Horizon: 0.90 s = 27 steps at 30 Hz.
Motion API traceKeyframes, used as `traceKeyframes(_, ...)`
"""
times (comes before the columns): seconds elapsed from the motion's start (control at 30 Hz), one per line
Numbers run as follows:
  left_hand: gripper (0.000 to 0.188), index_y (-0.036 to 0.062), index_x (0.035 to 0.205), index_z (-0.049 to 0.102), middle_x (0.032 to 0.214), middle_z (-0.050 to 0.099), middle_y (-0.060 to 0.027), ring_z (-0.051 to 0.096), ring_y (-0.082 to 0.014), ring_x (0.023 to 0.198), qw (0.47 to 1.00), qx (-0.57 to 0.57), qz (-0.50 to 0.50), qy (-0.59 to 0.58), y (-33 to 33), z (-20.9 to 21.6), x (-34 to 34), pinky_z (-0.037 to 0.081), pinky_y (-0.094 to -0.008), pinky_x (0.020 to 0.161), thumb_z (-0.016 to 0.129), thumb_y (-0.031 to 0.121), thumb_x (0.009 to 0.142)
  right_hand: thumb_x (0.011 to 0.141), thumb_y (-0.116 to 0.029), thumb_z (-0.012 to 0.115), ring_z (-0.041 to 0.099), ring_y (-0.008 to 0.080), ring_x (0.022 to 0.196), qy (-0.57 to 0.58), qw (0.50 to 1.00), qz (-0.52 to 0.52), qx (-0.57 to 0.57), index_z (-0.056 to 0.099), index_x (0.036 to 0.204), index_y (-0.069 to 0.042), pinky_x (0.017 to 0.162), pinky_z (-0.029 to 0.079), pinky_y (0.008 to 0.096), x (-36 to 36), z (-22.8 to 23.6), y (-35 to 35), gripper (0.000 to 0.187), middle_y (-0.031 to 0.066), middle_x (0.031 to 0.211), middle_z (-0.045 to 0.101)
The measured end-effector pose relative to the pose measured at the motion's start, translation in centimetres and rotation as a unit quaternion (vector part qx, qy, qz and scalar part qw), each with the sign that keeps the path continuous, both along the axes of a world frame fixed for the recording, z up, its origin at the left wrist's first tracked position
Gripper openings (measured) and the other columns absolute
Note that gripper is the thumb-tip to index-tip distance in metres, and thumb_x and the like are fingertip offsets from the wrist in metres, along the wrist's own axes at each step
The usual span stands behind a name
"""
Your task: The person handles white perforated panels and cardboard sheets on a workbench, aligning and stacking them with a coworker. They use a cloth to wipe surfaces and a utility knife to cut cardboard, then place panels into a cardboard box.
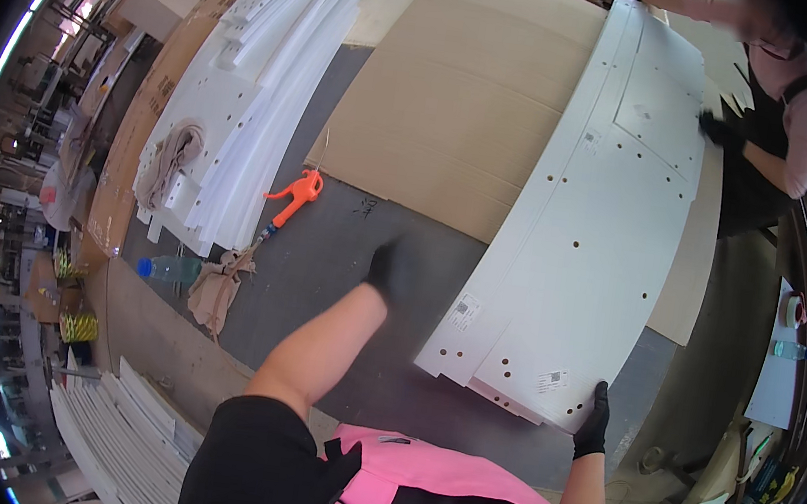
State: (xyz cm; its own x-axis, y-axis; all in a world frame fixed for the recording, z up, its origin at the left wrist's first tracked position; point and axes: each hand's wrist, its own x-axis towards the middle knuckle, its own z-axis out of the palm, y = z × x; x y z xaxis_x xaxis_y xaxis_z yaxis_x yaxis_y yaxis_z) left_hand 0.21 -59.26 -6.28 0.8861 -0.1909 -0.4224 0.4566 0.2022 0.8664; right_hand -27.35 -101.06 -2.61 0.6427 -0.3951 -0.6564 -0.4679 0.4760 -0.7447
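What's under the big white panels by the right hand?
Brown cardboard sticks out on both sides of the white panels, and dark tabletop shows nearer the person. Whatever lies beneath their middle is covered.

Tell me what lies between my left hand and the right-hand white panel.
In the head view, dark grey tabletop separates your left hand and the white panel.

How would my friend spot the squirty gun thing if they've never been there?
Find the big dark grey table, then the stack of white panels along its left side. Just right of the stack's near end lies the air gun, the only bright orange thing on the table.
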Motion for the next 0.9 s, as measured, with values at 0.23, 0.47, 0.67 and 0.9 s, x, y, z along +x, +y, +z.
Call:
traceKeyframes(0.23,0.03,0.0087,0.095,0.062,0.09,0.061,-0.0078,0.055,-0.0204,0.082,0.937,-0.15,0.257,0.184,-5.6,-0.3,6.4,0.047,-0.036,0.075,0.053,0.038,0.093,0.099,-0.043,0.049,0.059,0.0225,0.113,-0.002,1.0,-0.006,0.014,0.055,0.128,-0.001,0.099,0.044,0.0352,0.8,2.2,0.5,0.052,0.0105,0.124,0.061)
traceKeyframes(0.47,0.032,0.0075,0.104,0.06,0.094,0.059,-0.0105,0.057,-0.0236,0.085,0.92,-0.077,0.363,0.125,-4.5,0.7,8.6,0.048,-0.039,0.08,0.059,0.036,0.089,0.099,-0.044,0.049,0.057,0.0248,0.117,0.001,0.999,-0.003,0.047,0.05,0.134,-0.002,0.101,0.044,0.0373,0.4,1.6,-0.1,0.055,0.0105,0.129,0.059)
traceKeyframes(0.67,0.04,0.0035,0.112,0.058,0.095,0.059,-0.0143,0.059,-0.0239,0.084,0.885,-0.085,0.417,0.189,-2.6,1.2,10.7,0.052,-0.0346,0.068,0.057,0.037,0.09,0.099,-0.043,0.049,0.058,0.0255,0.117,0.011,1.0,-0.004,0.007,0.051,0.133,-0.003,0.101,0.044,0.0386,0.1,0.6,-0.6,0.053,0.0102,0.127,0.061)
traceKeyframes(0.9,0.019,0.0123,0.096,0.06,0.082,0.059,-0.0022,0.057,-0.0152,0.068,0.906,-0.108,0.36,0.195,0.4,1.3,10.5,0.047,-0.0279,0.055,0.066,0.028,0.087,0.1,-0.039,0.05,0.057,0.025,0.116,-0.04,0.997,-0.009,0.061,0.052,0.131,-0.001,0.101,0.044,0.0374,-0.7,1.2,-0.1,0.049,0.0107,0.125,0.06)
